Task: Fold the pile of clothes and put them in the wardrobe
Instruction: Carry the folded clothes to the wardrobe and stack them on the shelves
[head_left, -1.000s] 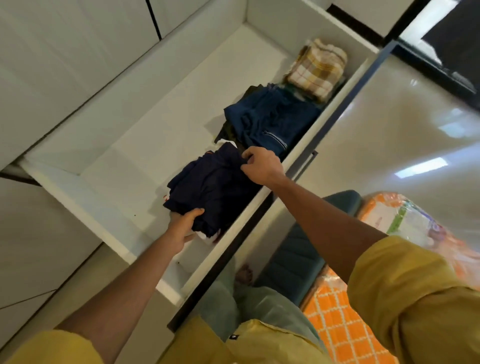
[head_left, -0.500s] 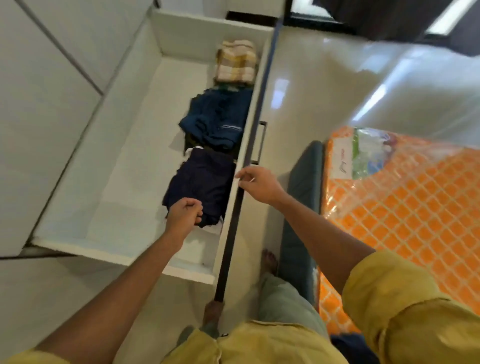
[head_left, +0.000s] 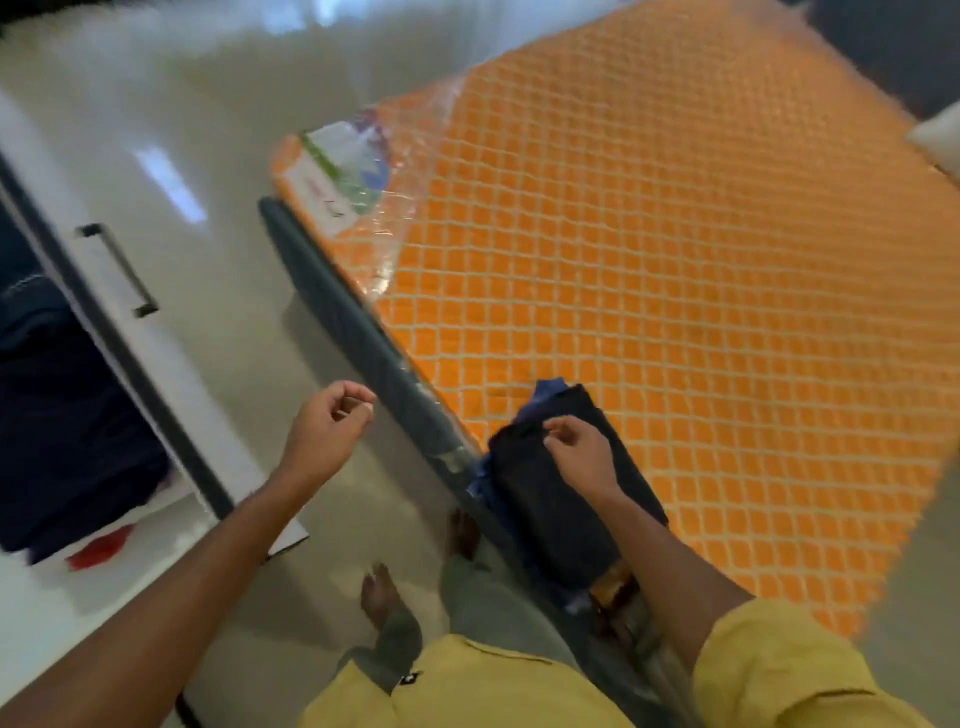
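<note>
head view: blurry, looking down into the gap between drawer and bed
left hand (head_left: 327, 431): up in the air over the floor (head_left: 291, 332), between drawer and mattress, fingers loosely curled, holding nothing
right hand (head_left: 582, 457): right over the stack, fingers curled down toward its far top edge; too smeared to tell whether pinching cloth or just hovering
stack (head_left: 566, 525): folded dark clothes with a blue bit poking out at the far and left sides, sitting on the near corner of the mattress (head_left: 701, 260), right by its edge
drawer (head_left: 197, 405): open on the left, well apart from the stack, with dark clothes (head_left: 67, 431) inside and a red thing (head_left: 101, 545) at the near end on the white bottom
step: looks like the fetch part; this stack seems folded and ready, so going for the next batch to carry over
next move: probably calls for both hands, left one across to the stack, one at each end or underneath so the folds hold, then lift flat and turn toward the drawer
watch out: that loose blue layer likely to slide out if grabbed from the top only
</note>
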